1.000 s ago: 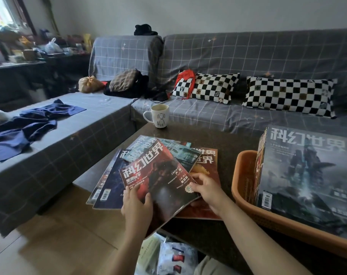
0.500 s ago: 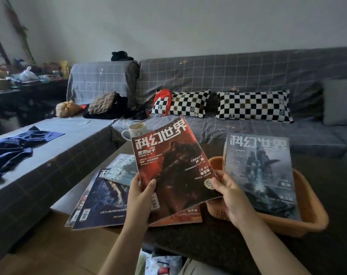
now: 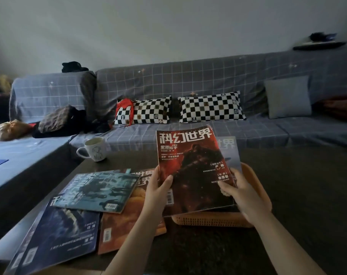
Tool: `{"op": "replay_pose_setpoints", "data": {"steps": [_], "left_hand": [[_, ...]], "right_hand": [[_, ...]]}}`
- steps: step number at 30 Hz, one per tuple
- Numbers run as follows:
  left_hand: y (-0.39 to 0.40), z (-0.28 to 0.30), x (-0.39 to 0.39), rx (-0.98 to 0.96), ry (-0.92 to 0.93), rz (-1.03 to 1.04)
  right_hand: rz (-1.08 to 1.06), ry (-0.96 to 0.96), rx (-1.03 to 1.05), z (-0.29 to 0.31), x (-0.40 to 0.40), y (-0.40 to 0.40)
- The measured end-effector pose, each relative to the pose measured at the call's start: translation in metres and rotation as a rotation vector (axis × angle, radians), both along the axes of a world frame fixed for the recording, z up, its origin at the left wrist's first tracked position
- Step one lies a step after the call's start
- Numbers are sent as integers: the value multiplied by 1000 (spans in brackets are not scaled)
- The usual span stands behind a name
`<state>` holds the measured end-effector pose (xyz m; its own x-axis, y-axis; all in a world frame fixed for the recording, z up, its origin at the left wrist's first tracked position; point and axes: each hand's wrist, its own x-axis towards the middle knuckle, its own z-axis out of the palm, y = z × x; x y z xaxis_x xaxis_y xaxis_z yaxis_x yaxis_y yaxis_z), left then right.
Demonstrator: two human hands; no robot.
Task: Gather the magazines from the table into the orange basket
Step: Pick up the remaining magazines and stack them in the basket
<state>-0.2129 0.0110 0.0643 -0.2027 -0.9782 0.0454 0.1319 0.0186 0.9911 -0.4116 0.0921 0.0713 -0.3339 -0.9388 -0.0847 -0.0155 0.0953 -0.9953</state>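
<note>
Both hands hold a red magazine (image 3: 192, 167) tilted upright over the orange basket (image 3: 214, 220). My left hand (image 3: 158, 192) grips its lower left edge, and my right hand (image 3: 241, 192) grips its lower right edge. Behind it a grey-blue magazine (image 3: 229, 147) stands in the basket, mostly hidden. On the dark table (image 3: 297, 195) to the left lie a teal magazine (image 3: 98, 190), a dark blue magazine (image 3: 59, 237) and an orange magazine (image 3: 125, 225), fanned and overlapping.
A white mug (image 3: 94, 148) stands at the table's far left corner. Behind the table runs a grey checked sofa (image 3: 188, 84) with two chequered cushions (image 3: 210, 107), a grey cushion (image 3: 287, 96) and clothes at the left.
The red magazine has been lifted off the pile and carried right, now over the basket. The view has swung right and up.
</note>
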Motion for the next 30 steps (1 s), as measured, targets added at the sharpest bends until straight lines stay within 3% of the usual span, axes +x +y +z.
{"op": "replay_pose_setpoints", "data": {"steps": [6,11,15,23,27,30], "left_hand": [[-24,-5,-41,-225,-277,-91],[-36,-22,-57,-373,-585,53],[-38,-26,-56,-285,-619,98],[-42,-36,-58,-314,-789,116],[-39,-36,-58,-288,-767,120],[-38,-33,-61,-255,-742,12]], "right_hand": [[-127,187,17,-6,-27,-6],[-246,401,61,-17,-30,-7],[-298,438,80,-21,-30,-7],[-362,496,134,-27,-34,-10],[-356,420,169,-31,-36,-15],[-306,363,216,-32,-40,-21]]}}
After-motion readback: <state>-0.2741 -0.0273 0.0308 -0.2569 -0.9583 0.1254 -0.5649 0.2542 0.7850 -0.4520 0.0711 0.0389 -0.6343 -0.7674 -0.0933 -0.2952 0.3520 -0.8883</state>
